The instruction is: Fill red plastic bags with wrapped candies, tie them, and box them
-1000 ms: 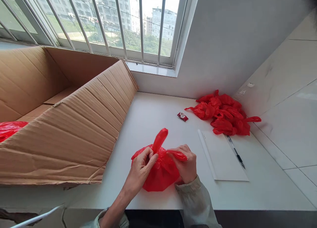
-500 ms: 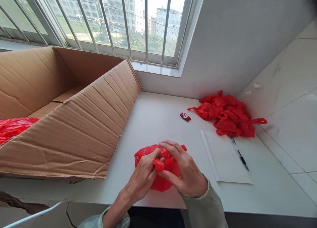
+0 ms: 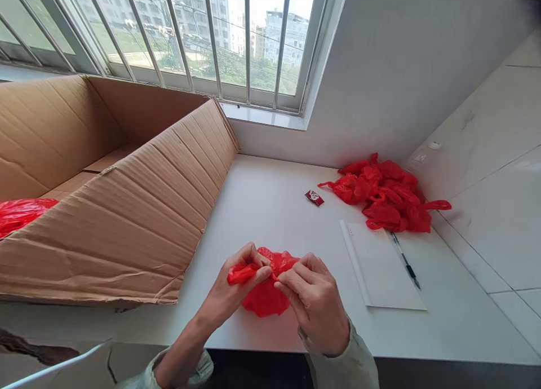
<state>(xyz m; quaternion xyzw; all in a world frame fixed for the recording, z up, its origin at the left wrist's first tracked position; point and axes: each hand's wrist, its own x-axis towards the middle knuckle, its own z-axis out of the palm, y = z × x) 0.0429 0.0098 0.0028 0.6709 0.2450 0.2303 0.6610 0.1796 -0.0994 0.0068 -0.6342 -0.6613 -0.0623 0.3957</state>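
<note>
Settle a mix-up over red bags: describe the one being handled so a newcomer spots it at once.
Find the white tabletop right of the cardboard box. Near its front edge, a rounded red bag sits between the left hand and right hand. Unlike the red heap at back right, both hands grip it by its top.

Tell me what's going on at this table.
A person is working on a red plastic bag near the front edge of the white table. The left hand grips a bunched end; the right hand pinches at the gathered top. A cardboard box stands to the left, with red plastic inside. To the right lie a heap of red bags, a pen and white paper.
</note>
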